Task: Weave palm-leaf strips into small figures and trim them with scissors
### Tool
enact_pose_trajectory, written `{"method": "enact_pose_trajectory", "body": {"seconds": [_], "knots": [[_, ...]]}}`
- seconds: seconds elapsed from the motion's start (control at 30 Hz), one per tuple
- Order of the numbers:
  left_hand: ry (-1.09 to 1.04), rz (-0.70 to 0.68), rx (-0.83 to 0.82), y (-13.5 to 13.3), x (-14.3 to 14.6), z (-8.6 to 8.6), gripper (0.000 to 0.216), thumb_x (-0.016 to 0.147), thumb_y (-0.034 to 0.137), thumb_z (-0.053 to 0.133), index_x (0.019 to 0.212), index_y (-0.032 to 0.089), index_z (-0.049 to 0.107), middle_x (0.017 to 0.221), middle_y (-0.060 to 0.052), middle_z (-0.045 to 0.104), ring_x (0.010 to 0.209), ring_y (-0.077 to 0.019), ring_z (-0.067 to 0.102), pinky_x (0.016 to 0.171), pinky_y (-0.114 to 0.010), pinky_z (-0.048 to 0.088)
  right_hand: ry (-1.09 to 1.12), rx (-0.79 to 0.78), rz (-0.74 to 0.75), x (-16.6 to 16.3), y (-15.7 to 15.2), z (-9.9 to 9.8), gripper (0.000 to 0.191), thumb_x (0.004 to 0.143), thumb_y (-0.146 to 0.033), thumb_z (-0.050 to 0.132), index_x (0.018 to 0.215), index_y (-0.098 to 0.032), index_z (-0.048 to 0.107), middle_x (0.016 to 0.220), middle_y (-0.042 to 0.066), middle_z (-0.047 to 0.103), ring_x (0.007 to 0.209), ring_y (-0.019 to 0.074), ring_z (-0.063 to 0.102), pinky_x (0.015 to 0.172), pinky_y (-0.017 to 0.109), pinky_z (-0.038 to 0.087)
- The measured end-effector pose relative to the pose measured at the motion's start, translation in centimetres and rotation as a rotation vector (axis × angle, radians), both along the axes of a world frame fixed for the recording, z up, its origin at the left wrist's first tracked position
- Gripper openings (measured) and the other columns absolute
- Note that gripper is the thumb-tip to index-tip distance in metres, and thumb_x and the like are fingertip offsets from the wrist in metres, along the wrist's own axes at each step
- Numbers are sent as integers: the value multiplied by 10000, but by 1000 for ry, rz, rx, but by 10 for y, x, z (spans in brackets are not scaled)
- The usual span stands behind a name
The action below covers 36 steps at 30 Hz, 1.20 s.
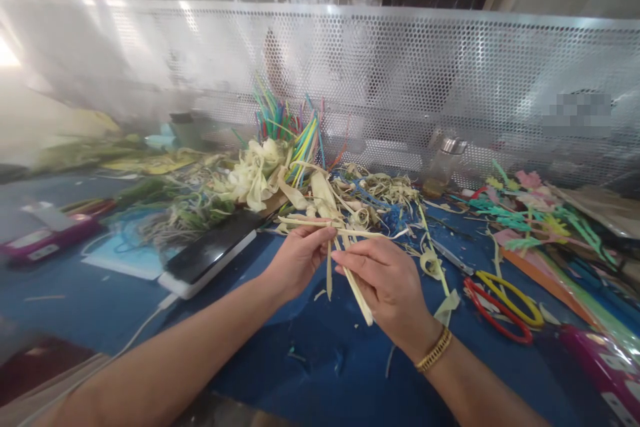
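Note:
My left hand (300,255) and my right hand (385,283) meet over the blue table cover (310,360), both pinching thin pale leaf strips (350,277). The left fingers close on a strip that runs sideways toward a heap of pale curled leaf cuttings (320,193). The right fingers close on a strip that hangs down and to the right past the palm. A gold bracelet (434,350) sits on my right wrist.
A black phone on a white block (213,253) lies left of my hands. Scissors with red and yellow handles (500,303) lie to the right. Coloured sticks (285,123) stand behind, before a perforated metal screen (400,67). Finished coloured leaf pieces (530,213) lie at right.

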State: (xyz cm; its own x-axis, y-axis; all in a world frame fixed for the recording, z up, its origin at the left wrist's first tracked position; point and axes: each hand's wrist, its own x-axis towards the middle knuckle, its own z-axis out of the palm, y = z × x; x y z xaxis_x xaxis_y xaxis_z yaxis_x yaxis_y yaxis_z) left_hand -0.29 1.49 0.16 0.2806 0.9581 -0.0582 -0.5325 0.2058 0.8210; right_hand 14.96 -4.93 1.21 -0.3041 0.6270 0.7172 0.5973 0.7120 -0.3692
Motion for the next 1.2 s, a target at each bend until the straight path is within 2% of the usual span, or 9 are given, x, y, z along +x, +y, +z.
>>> {"method": "enact_pose_trajectory", "body": {"seconds": [0.17, 0.33, 0.4, 0.5, 0.7, 0.8, 0.97, 1.07, 1.2], "knots": [[62, 24, 76, -5, 3, 1, 162, 632, 188, 763, 767, 145, 685, 703, 10, 646, 609, -86, 560, 595, -211, 430, 124, 25, -7, -2, -6, 2, 325, 897, -134, 501, 1156, -298, 611, 1082, 26, 678, 992, 167, 621, 868, 338, 487], [155, 39, 130, -5, 2, -2, 99, 675, 224, 732, 724, 155, 681, 663, 18, 633, 597, -87, 540, 600, -211, 411, 136, -110, -145, -6, -8, 1, 109, 907, -260, 531, 927, -237, 636, 841, 15, 707, 767, 159, 638, 713, 284, 462], [175, 27, 144, -5, 3, -4, 101, 687, 235, 725, 703, 154, 667, 612, 33, 601, 545, -75, 497, 575, -209, 396, 146, -220, -198, -8, -5, -1, 158, 918, -293, 510, 835, -228, 627, 731, -3, 672, 663, 141, 595, 631, 267, 415], [200, -2, 184, -7, 4, -6, 130, 680, 241, 734, 691, 143, 650, 624, 30, 592, 547, -71, 479, 566, -203, 389, 194, -352, -207, -10, -1, -2, 247, 929, -311, 476, 741, -217, 606, 651, -19, 604, 613, 125, 532, 595, 256, 365], [164, -57, 136, -7, 3, -7, 150, 732, 274, 697, 703, 154, 612, 543, 49, 507, 480, -79, 449, 497, -213, 397, 332, -553, -131, -12, 2, -5, 266, 857, -222, 525, 597, -191, 572, 659, -15, 529, 684, 126, 514, 642, 245, 367], [194, -83, 166, -5, 1, -7, 147, 737, 275, 695, 722, 146, 626, 597, 24, 549, 526, -95, 494, 530, -229, 430, 413, -635, -80, -12, 4, -7, 245, 820, -192, 537, 578, -190, 577, 662, -16, 524, 701, 130, 509, 664, 251, 362], [272, -48, 270, -3, 0, -7, 152, 720, 274, 719, 768, 139, 667, 741, -21, 637, 674, -131, 565, 662, -259, 467, 568, -744, 20, -9, 8, -10, 247, 799, -242, 552, 558, -191, 557, 650, -19, 504, 674, 131, 485, 669, 264, 353], [285, -38, 297, -3, 0, -7, 174, 734, 301, 707, 792, 139, 678, 727, -26, 644, 678, -142, 569, 673, -276, 469, 557, -772, 78, -7, 9, -8, 237, 794, -261, 553, 573, -188, 597, 667, -11, 516, 686, 135, 491, 695, 272, 358], [296, -56, 302, -4, 1, -8, 184, 738, 311, 703, 805, 141, 683, 714, -20, 642, 650, -135, 561, 653, -276, 465, 580, -789, 67, -7, 9, -6, 242, 781, -291, 569, 566, -186, 602, 663, -10, 507, 678, 135, 483, 690, 275, 355]]}}
